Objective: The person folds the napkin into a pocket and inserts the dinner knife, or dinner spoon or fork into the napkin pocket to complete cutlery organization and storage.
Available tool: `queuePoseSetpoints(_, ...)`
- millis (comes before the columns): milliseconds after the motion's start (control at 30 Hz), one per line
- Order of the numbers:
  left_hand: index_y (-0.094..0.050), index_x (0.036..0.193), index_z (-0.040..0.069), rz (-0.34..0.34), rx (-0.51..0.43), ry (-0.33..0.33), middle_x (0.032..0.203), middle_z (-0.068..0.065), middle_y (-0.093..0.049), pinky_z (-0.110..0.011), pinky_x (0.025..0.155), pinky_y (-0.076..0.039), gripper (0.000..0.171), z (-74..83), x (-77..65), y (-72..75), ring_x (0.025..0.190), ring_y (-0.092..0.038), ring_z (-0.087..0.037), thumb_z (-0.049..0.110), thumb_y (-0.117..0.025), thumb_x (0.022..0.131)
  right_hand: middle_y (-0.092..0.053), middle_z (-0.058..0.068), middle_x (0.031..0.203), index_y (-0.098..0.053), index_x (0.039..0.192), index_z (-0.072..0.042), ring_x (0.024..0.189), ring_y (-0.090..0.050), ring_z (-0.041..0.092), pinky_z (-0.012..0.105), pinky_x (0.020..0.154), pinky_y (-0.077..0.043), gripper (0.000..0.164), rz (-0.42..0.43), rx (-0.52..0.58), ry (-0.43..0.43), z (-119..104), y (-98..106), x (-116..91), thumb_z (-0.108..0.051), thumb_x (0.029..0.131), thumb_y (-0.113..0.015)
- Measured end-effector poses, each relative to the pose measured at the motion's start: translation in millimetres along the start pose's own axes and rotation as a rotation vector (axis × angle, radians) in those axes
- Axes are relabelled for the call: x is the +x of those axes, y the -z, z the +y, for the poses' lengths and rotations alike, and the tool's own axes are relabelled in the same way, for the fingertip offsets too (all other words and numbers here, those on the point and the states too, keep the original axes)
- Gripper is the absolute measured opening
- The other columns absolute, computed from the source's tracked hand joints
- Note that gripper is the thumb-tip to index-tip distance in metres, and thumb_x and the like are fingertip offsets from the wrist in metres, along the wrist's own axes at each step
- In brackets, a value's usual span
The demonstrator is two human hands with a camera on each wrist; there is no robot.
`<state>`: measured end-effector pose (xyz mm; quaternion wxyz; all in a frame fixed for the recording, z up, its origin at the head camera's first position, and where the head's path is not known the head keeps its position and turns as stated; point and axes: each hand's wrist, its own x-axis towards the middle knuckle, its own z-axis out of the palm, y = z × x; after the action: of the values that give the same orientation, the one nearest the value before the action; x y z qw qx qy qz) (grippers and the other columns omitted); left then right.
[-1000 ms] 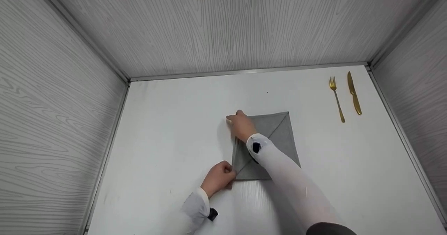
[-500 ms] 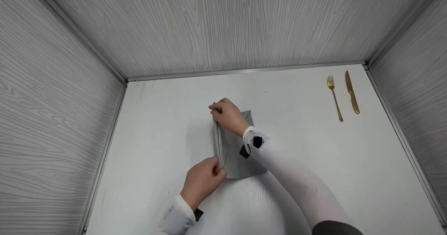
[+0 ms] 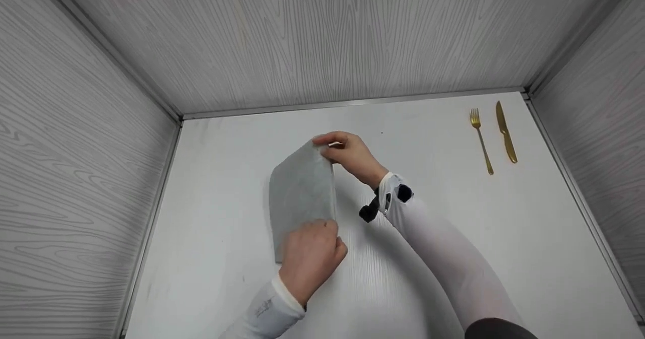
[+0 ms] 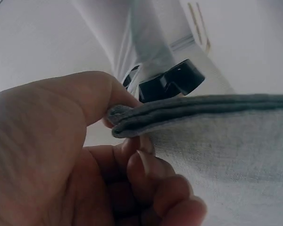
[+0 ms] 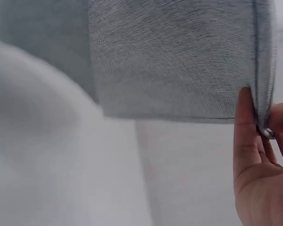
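A folded grey cloth napkin [image 3: 302,193] stands tilted up off the white table, held between both hands. My left hand [image 3: 310,256] pinches its near corner; in the left wrist view, thumb and fingers of the left hand [image 4: 52,113] close on the layered, stitched edge of the napkin [image 4: 226,146]. At the far corner, my right hand [image 3: 355,157] grips the same edge between thumb and fingers. The right wrist view has the right hand [image 5: 264,183] at the lower corner of the napkin [image 5: 179,61], forefinger along its face.
A gold fork [image 3: 482,142] and a gold knife [image 3: 506,132] lie side by side at the back right of the white table [image 3: 216,198]. Grey wood-grain panels enclose it: a back wall [image 3: 322,42], a left wall [image 3: 65,152] and a right wall [image 3: 594,152].
The napkin, flat at first with creases meeting at its centre, has been lifted by its left edge, shifted left and turned over, its plain side now showing. Both hands kept hold of that edge.
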<state>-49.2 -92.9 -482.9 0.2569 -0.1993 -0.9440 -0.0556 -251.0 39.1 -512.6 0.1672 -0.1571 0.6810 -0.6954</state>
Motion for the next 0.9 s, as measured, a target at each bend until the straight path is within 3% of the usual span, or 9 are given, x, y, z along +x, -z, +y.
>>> queuePoseSetpoints(167, -0.043, 0.056, 0.021, -0.216, 0.020, -0.021, 0.050, 0.005, -0.038, -0.028, 0.031, -0.027, 0.034, 27.9, -12.0, -68.1, 0.041, -0.038, -0.008, 0.011, -0.073, 0.068, -0.064, 0.009, 0.118, -0.072, 0.118, -0.005, 0.096, -0.063, 0.021, 0.031, 0.079, -0.057, 0.025, 0.051, -0.210, -0.221, 52.4, 40.7, -14.7, 0.001, 0.097, -0.060)
queuePoseSetpoints(300, -0.049, 0.057, 0.021, -0.411, -0.030, 0.018, 0.049, 0.005, -0.044, -0.029, 0.031, -0.032, 0.033, 50.4, -17.7, -102.8, 0.042, -0.042, -0.007, 0.017, -0.075, 0.076, -0.062, 0.012, 0.114, -0.071, 0.119, -0.005, 0.091, -0.060, 0.022, 0.034, 0.077, -0.056, 0.030, 0.056, -0.356, -0.334, 76.8, 65.5, -27.2, 0.005, 0.095, -0.055)
queuePoseSetpoints(400, -0.052, 0.057, 0.021, -0.500, -0.048, 0.028, 0.050, 0.004, -0.047, -0.029, 0.032, -0.036, 0.033, 63.4, -17.3, -116.0, 0.043, -0.044, -0.006, 0.019, -0.074, 0.081, -0.063, 0.013, 0.110, -0.070, 0.119, -0.004, 0.087, -0.059, 0.024, 0.035, 0.075, -0.053, 0.032, 0.056, -0.439, -0.366, 82.4, 75.9, -33.0, 0.005, 0.094, -0.052)
queuePoseSetpoints(500, -0.054, 0.058, 0.021, -0.544, -0.044, 0.017, 0.051, 0.004, -0.050, -0.029, 0.032, -0.038, 0.033, 73.7, -16.0, -123.4, 0.044, -0.045, -0.006, 0.021, -0.074, 0.084, -0.064, 0.013, 0.106, -0.070, 0.118, -0.004, 0.083, -0.059, 0.024, 0.034, 0.071, -0.051, 0.032, 0.062, -0.529, -0.381, 83.5, 82.7, -36.4, 0.004, 0.093, -0.052)
queuePoseSetpoints(700, -0.057, 0.060, 0.022, -0.584, -0.047, 0.020, 0.054, 0.003, -0.053, -0.030, 0.032, -0.039, 0.031, 89.3, -11.7, -133.2, 0.044, -0.047, -0.007, 0.022, -0.073, 0.086, -0.064, 0.014, 0.107, -0.069, 0.114, -0.004, 0.089, -0.057, 0.027, 0.038, 0.075, -0.050, 0.028, 0.099, -0.681, -0.398, 88.0, 92.6, -40.2, 0.003, 0.091, -0.055)
queuePoseSetpoints(900, -0.059, 0.062, 0.022, -0.608, -0.038, -0.002, 0.055, 0.004, -0.053, -0.030, 0.033, -0.039, 0.029, 94.2, -13.8, -146.7, 0.045, -0.045, -0.006, 0.026, -0.072, 0.088, -0.064, 0.014, 0.111, -0.068, 0.114, -0.004, 0.095, -0.059, 0.029, 0.043, 0.084, -0.051, 0.024, 0.104, -0.775, -0.348, 95.9, 95.9, -44.2, -0.002, 0.096, -0.053)
